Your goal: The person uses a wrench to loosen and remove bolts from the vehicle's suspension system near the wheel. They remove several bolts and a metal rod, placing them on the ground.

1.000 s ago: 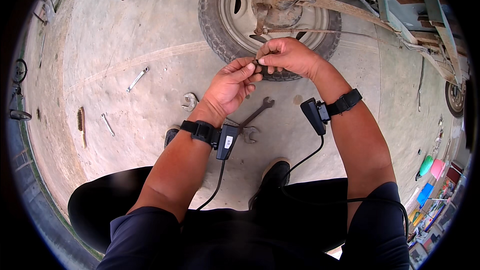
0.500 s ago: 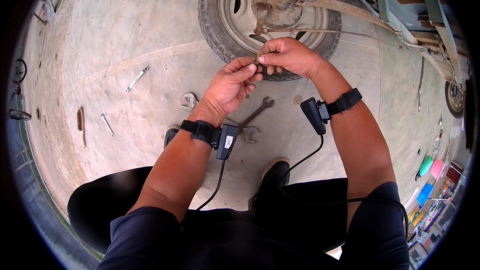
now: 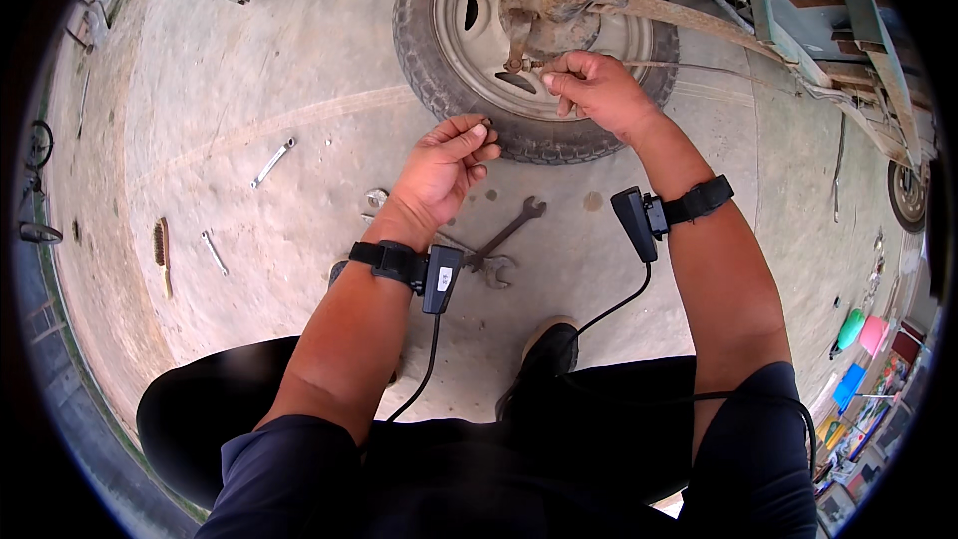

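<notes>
The thin rusty metal rod [image 3: 679, 66] runs roughly L to R across the upper centre of the frame, long axis near horizontal w/ a slight drop toward the right; its left end, w/ a small brownish metal fitting [image 3: 535, 66], meets the rust-brown steel lever [image 3: 518, 38], seen against the cream-coloured steel wheel rim [image 3: 461, 55]. R hand [image 3: 603, 95] is the nearer one by far: its forearm comes in from the lower right, fingertips right by the rod, just beside that fitting. Its grip is bunched, thumb & forefinger close tog., but the fingers hide the contact, so can't tell if they pinch the rod or only touch it. L hand [image 3: 439, 170] is lower & to the left, approx. centre of frame, near the lower-left edge of the black rubber tyre [image 3: 569, 145], apart from the R hand. Its grip is pressed tog. on a small dark piece [image 3: 488, 124], thumb vs. forefinger, other fingers curled. From that pinch, the fitting lies up & a bit right, w/ a clear gap btwn. Below both hands, mid-frame, a dark steel open-ended spanner [image 3: 509, 233] lies diag. on the grey concrete floor [image 3: 299, 279], untouched.
</notes>
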The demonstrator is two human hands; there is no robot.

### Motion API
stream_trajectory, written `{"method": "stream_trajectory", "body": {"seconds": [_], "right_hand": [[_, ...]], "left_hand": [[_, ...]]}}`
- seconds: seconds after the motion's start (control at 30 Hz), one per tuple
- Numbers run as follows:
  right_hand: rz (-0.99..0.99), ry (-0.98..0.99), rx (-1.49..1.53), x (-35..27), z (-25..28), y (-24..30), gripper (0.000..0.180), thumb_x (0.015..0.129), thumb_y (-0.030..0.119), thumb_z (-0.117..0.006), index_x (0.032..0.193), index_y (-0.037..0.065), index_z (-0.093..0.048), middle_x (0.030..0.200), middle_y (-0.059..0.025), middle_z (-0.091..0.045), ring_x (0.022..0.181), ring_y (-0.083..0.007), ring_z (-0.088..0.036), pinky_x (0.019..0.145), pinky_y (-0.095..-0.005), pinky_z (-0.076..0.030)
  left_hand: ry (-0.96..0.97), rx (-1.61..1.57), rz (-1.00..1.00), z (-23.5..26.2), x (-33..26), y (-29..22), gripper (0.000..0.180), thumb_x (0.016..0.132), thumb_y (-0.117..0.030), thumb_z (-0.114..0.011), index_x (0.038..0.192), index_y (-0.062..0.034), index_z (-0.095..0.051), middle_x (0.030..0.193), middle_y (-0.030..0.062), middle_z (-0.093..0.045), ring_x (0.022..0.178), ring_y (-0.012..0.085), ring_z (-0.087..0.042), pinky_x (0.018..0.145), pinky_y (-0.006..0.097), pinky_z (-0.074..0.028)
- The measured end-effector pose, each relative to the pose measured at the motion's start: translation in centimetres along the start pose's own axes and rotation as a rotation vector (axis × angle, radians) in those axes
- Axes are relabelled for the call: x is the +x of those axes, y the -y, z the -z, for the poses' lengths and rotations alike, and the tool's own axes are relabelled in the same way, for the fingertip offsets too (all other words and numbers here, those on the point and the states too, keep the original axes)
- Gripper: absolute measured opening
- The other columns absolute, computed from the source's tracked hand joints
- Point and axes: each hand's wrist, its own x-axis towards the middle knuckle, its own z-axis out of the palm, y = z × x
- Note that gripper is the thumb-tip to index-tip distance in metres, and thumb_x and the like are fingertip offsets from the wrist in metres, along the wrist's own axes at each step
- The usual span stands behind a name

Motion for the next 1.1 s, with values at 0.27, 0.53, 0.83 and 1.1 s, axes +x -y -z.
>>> {"method": "stream_trajectory", "body": {"seconds": [0.27, 0.53, 0.83, 1.1], "right_hand": [[0.358, -0.382, -0.826, 0.6, 2.4, -2.2, 0.028, 0.089, 0.025, -0.07, 0.111, 0.008, -0.071, 0.115, -0.0075, -0.066, 0.102, -0.0294, -0.065, 0.088, -0.0372, -0.052], [0.393, -0.312, -0.803, 2.2, -1.0, -1.7, 0.032, 0.09, 0.03, -0.068, 0.111, 0.007, -0.071, 0.116, -0.0085, -0.066, 0.102, -0.0304, -0.065, 0.088, -0.0384, -0.052], [0.088, -0.284, -0.643, 3.4, -1.9, 0.0, 0.048, 0.089, 0.049, -0.066, 0.109, 0.006, -0.072, 0.107, -0.0152, -0.07, 0.101, -0.0327, -0.066, 0.087, -0.0412, -0.052], [-0.147, -0.148, -0.417, 4.7, -1.5, 1.3, 0.043, 0.087, 0.042, -0.071, 0.107, 0.003, -0.072, 0.083, -0.0133, -0.072, 0.068, -0.0212, -0.07, 0.07, -0.0347, -0.054]], "left_hand": [[-0.51, 0.408, -0.12, 2.7, 0.9, -1.2, 0.026, 0.091, -0.013, -0.064, 0.114, -0.0018, -0.06, 0.098, 0.0051, -0.067, 0.081, 0.0153, -0.066, 0.065, 0.03, -0.048], [-0.567, 0.57, -0.165, 3.8, 1.5, -1.2, 0.028, 0.087, -0.008, -0.064, 0.113, 0.0025, -0.061, 0.098, 0.0081, -0.067, 0.08, 0.016, -0.064, 0.064, 0.032, -0.05], [-0.56, 0.741, -0.203, 7.3, 2.7, -0.5, 0.029, 0.087, -0.009, -0.063, 0.115, -0.0007, -0.06, 0.1, 0.006, -0.066, 0.082, 0.0145, -0.064, 0.065, 0.031, -0.05], [-0.512, 0.722, -0.206, 7.3, 3.5, -1.1, 0.031, 0.087, -0.009, -0.063, 0.117, -0.0005, -0.06, 0.101, 0.007, -0.066, 0.083, 0.0155, -0.064, 0.066, 0.031, -0.05]]}}
